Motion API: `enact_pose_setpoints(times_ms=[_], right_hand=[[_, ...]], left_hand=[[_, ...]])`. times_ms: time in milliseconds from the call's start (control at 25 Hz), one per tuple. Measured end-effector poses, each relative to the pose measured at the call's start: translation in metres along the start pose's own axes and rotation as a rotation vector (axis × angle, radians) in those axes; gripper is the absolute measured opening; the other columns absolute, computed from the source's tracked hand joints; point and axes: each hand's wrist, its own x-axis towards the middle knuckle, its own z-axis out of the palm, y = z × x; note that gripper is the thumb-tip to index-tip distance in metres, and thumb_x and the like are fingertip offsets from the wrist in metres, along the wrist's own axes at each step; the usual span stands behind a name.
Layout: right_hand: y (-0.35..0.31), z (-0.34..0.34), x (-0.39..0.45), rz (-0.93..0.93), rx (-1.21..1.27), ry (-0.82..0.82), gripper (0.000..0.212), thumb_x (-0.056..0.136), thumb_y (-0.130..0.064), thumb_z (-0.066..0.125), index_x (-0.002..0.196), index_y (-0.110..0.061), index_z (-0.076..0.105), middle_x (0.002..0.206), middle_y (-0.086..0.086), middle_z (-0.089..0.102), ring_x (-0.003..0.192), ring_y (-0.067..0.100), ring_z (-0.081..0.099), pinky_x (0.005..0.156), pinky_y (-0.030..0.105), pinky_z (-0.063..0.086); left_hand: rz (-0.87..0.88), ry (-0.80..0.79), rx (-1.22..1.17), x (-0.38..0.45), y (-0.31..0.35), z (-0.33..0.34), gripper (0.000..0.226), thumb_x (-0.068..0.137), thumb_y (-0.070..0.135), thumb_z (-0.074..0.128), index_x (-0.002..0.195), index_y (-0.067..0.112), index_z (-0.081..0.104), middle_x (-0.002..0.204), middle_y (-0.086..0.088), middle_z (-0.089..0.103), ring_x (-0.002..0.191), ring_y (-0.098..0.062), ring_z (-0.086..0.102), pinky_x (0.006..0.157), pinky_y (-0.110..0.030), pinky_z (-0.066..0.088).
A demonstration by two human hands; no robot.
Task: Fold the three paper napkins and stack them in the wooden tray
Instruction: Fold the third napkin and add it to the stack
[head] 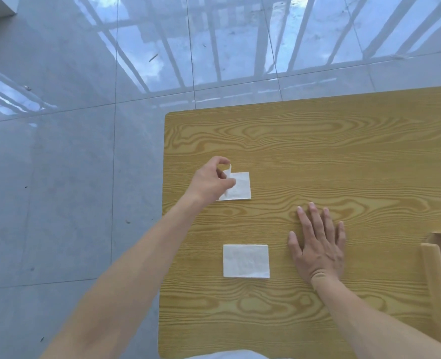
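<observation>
Two white paper napkins lie on the wooden table (318, 151). My left hand (210, 181) pinches the left edge of the far napkin (241, 187) and lifts that edge upright, while the rest lies flat. The near napkin (246, 260) lies flat as a folded rectangle near the table's front, untouched. My right hand (318, 244) rests palm down on the bare table, fingers spread, just to the right of the near napkin and holding nothing. The wooden tray (433, 268) shows only partly at the right edge of the view. A third napkin is not in sight.
The table's left edge runs close to both napkins, with glossy grey floor tiles (71, 177) beyond it. The far half of the table is bare wood. A white cloth edge (222, 356) shows at the bottom of the view.
</observation>
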Motion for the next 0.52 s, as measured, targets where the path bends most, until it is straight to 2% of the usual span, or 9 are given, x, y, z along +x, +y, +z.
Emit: enact_pose_setpoints(times_ms=[80, 240, 360, 440, 520], right_hand=[[0.0, 0.0, 0.0, 0.002, -0.005, 0.001, 0.066, 0.09, -0.057, 0.028, 0.15, -0.046, 0.004, 0.162, -0.016, 0.005, 0.149, 0.012, -0.005, 0.12, 0.047, -0.001], [0.0, -0.002, 0.0, 0.004, 0.001, 0.0, 0.066, 0.089, -0.056, 0.029, 0.15, -0.046, 0.004, 0.162, -0.016, 0.006, 0.149, 0.012, -0.004, 0.119, 0.046, -0.002], [0.0, -0.003, -0.001, -0.001, 0.003, 0.003, 0.066, 0.089, -0.056, 0.029, 0.15, -0.046, 0.004, 0.162, -0.016, 0.006, 0.149, 0.013, -0.004, 0.119, 0.047, -0.002], [0.0, -0.002, -0.001, -0.001, 0.005, 0.008, 0.066, 0.089, -0.056, 0.028, 0.15, -0.046, 0.004, 0.162, -0.016, 0.006, 0.149, 0.013, -0.004, 0.119, 0.047, -0.001], [0.001, -0.001, -0.001, -0.003, 0.007, 0.003, 0.066, 0.089, -0.056, 0.028, 0.15, -0.046, 0.003, 0.162, -0.016, 0.006, 0.149, 0.012, -0.005, 0.12, 0.048, 0.0]], left_hand=[[0.019, -0.002, 0.038, 0.005, -0.002, 0.019, 0.044, 0.084, 0.019, 0.068, 0.125, 0.029, 0.054, 0.087, 0.006, 0.057, 0.067, -0.007, 0.056, 0.05, -0.013, 0.043], [0.015, -0.004, 0.052, 0.008, -0.007, 0.034, 0.046, 0.086, 0.032, 0.069, 0.129, 0.029, 0.052, 0.096, 0.005, 0.063, 0.083, -0.007, 0.058, 0.065, -0.02, 0.043], [0.069, 0.1, 0.094, 0.005, -0.018, 0.026, 0.041, 0.088, 0.039, 0.066, 0.126, 0.026, 0.056, 0.097, 0.007, 0.064, 0.085, -0.01, 0.059, 0.075, -0.027, 0.048], [0.145, 0.212, 0.326, 0.005, -0.03, 0.012, 0.038, 0.091, 0.038, 0.063, 0.125, 0.023, 0.058, 0.105, 0.005, 0.061, 0.097, -0.016, 0.057, 0.08, -0.035, 0.05], [0.211, 0.209, 0.607, 0.006, -0.041, -0.001, 0.043, 0.09, 0.037, 0.065, 0.13, 0.022, 0.056, 0.118, 0.001, 0.055, 0.111, -0.02, 0.049, 0.086, -0.039, 0.049]])
